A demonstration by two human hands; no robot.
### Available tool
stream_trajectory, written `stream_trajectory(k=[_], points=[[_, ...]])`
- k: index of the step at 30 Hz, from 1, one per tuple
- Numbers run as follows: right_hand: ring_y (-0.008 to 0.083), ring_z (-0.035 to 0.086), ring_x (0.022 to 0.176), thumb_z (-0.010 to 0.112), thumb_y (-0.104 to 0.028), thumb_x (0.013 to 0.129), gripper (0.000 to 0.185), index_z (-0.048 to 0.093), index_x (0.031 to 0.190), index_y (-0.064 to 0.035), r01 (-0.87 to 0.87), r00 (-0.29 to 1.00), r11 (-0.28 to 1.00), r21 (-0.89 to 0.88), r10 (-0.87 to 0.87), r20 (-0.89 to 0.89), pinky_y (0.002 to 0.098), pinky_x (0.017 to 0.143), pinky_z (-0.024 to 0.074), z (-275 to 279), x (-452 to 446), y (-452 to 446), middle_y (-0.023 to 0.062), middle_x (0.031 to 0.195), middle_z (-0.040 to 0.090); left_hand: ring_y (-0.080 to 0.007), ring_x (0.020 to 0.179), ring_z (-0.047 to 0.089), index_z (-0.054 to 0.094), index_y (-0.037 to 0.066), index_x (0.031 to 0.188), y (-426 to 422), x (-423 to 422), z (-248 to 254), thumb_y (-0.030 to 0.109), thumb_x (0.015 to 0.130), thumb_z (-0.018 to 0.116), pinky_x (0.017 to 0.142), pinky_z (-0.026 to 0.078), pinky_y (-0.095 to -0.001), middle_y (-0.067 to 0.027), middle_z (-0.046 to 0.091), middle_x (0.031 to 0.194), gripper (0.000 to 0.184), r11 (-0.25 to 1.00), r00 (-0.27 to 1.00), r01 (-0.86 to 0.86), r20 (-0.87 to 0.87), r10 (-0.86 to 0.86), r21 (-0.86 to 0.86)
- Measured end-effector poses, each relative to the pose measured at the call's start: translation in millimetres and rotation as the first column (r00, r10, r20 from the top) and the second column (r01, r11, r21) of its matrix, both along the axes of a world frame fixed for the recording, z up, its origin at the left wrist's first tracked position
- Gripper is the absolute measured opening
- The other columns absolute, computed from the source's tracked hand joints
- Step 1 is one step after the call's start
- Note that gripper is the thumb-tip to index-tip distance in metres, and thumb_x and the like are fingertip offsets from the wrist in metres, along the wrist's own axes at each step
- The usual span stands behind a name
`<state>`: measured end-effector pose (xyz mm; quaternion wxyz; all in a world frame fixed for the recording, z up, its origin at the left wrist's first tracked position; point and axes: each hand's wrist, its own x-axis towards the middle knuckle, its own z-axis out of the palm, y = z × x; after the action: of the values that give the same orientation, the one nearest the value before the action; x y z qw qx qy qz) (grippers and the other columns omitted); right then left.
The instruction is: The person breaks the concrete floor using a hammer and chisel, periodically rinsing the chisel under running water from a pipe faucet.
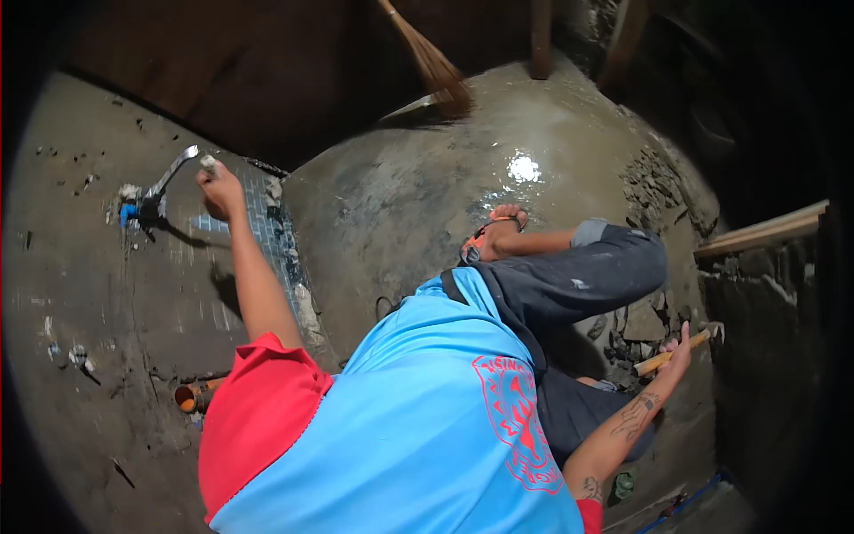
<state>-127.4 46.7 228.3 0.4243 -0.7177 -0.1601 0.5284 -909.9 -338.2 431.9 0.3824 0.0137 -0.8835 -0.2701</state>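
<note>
My left hand (220,191) is raised near the wall at the upper left, its fingers closed round a small pale lump (210,164). Just left of it, a metal faucet-like fitting (173,171) with a blue part (128,214) sticks out from the wall. At the lower right, my right hand (676,352) grips the wooden handle of a hammer-like tool (654,362), whose metal end (717,331) shows beyond the fingers.
A broom (431,67) stands at the top. Wet concrete floor (400,196) lies ahead, with rubble (654,187) along the right. An orange pipe (197,394) comes out of the wall at left. Wooden boards (765,233) are at the right.
</note>
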Motion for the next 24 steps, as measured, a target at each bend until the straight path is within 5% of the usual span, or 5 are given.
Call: stream_trajectory(k=[3, 5, 16, 17, 24], points=[[0.0081, 0.037, 0.049, 0.073, -0.032, 0.078, 0.044, 0.061, 0.113, -0.0087, 0.045, 0.989, 0.999, -0.013, -0.046, -0.143, 0.0238, 0.046, 0.0315, -17, 7, 3, -0.0031, 0.061, 0.039, -0.0354, 0.092, 0.062, 0.059, 0.009, 0.114, -65, -70, -152, 0.054, 0.076, 0.063, 0.079, 0.047, -0.0463, -0.0186, 0.065, 0.100, 0.059, 0.954, 0.782, 0.226, 0.621, -0.056, -0.198], [0.0064, 0.036, 0.045, 0.070, -0.028, 0.079, 0.030, 0.068, 0.103, -0.0098, 0.041, 0.981, 0.985, 0.170, -0.007, -0.196, 0.0225, 0.046, 0.0318, 23, -9, -24, -0.0042, 0.057, 0.042, -0.0269, 0.078, 0.058, 0.057, 0.009, 0.100, -78, -52, -225, 0.043, 0.075, 0.070, 0.069, 0.048, -0.0393, -0.0080, 0.059, 0.085, 0.044, 0.809, 0.401, 0.402, 0.712, -0.576, 0.428], [0.0108, 0.043, 0.038, 0.071, -0.016, 0.077, 0.031, 0.047, 0.058, -0.0072, 0.344, 0.938, 0.871, 0.351, -0.299, -0.177, 0.0274, 0.035, 0.0356, 72, 11, -41, 0.0012, 0.049, 0.046, -0.0129, 0.046, 0.042, 0.045, 0.012, 0.071, 155, -18, -140, 0.022, 0.075, 0.065, 0.041, 0.036, -0.0252, 0.0016, 0.038, 0.058, 0.023, 0.775, -0.090, 0.555, 0.948, -0.306, 0.303], [0.0108, 0.043, 0.038, 0.071, -0.016, 0.077, 0.031, 0.047, 0.058, -0.0072, 0.369, 0.927, 0.866, 0.337, -0.319, -0.196, 0.0274, 0.035, 0.0356, 81, 15, -43, 0.0012, 0.049, 0.046, -0.0120, 0.036, 0.037, 0.044, 0.012, 0.066, 173, -32, -120, 0.022, 0.074, 0.064, 0.035, 0.032, -0.0239, 0.0032, 0.034, 0.050, 0.024, 0.586, -0.407, 0.585, 0.828, -0.386, 0.561], [0.0100, 0.044, 0.038, 0.072, -0.014, 0.076, 0.026, 0.050, 0.063, -0.0072, 0.376, 0.923, 0.738, 0.560, -0.247, -0.295, 0.0260, 0.035, 0.0374, 134, 35, -73, 0.0014, 0.051, 0.048, -0.0100, 0.031, 0.036, 0.046, 0.018, 0.090, 379, 103, 10, 0.033, 0.090, 0.056, 0.026, 0.028, -0.0261, 0.0026, 0.036, 0.048, 0.018, 0.213, 0.053, 0.977, 0.921, -0.387, 0.034]])
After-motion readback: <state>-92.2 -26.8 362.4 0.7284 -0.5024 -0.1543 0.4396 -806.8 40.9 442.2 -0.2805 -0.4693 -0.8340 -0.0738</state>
